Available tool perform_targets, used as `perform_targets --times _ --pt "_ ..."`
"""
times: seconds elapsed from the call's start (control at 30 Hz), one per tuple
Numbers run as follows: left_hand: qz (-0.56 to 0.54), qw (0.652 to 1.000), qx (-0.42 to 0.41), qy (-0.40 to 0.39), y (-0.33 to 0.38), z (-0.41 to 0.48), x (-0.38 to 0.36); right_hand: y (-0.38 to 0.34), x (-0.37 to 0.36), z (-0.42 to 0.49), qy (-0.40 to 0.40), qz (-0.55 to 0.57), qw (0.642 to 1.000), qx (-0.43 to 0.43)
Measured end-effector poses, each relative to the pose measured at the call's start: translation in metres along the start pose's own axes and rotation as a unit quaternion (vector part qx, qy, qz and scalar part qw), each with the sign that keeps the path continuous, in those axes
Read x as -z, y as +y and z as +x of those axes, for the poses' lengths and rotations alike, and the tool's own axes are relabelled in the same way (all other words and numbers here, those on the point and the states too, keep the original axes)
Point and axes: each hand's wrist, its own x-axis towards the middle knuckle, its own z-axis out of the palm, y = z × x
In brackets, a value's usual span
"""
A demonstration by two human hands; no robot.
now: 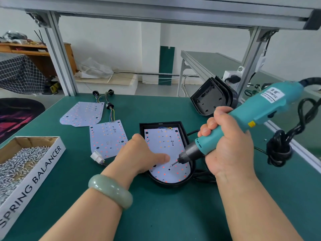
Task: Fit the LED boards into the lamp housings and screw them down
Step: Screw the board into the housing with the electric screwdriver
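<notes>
While the box of screws (pixel 26 159) sits at the far left of the green surface (pixel 156 214) and the spare LED boards (pixel 107 136) lie flat just right of it, the work itself is in the middle. The left hand (pixel 139 153) rests on the LED board (pixel 165 143) that lies inside the black lamp housing (pixel 170 184). Its thumb stretches straight across the board's lower half and presses it down, while the other fingers are folded out of sight behind the knuckles, so I cannot tell whether they hold anything. Just right of the thumb tip a small screw (pixel 172 165) stands at the end of the bit, touching or nearly touching the board near its rounded end. The bit belongs to the teal electric screwdriver (pixel 243 122), which the right hand (pixel 229 141) grips in a full fist around the lower barrel, with the tool leaning up and to the right. To drive this screw well, I judge the tool should come nearer to upright before the trigger goes, since a leaning bit tends to slip out or cross the thread. The thumb should hold the board flat over its hole, yet clear of the spinning bit. Press lightly and stop once the head seats. Further right, a stack of empty housings (pixel 212 100) leans near the surface's back edge.
</notes>
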Motion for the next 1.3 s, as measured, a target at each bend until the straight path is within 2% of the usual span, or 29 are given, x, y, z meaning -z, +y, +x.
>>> perform_targets --times 0.83,1.13,1.3 --pt "0.02 1.0 -0.002 0.022 0.005 -0.005 -0.001 0.004 -0.009 -0.008 -0.081 -0.1 0.99 0.049" --pt "0.02 0.999 -0.007 0.032 0.01 -0.003 -0.004 0.011 -0.025 -0.008 -0.181 -0.131 0.973 0.061" --pt "0.015 1.0 -0.012 0.022 0.013 -0.005 -0.003 0.016 -0.033 -0.016 -0.206 -0.196 0.955 0.083"
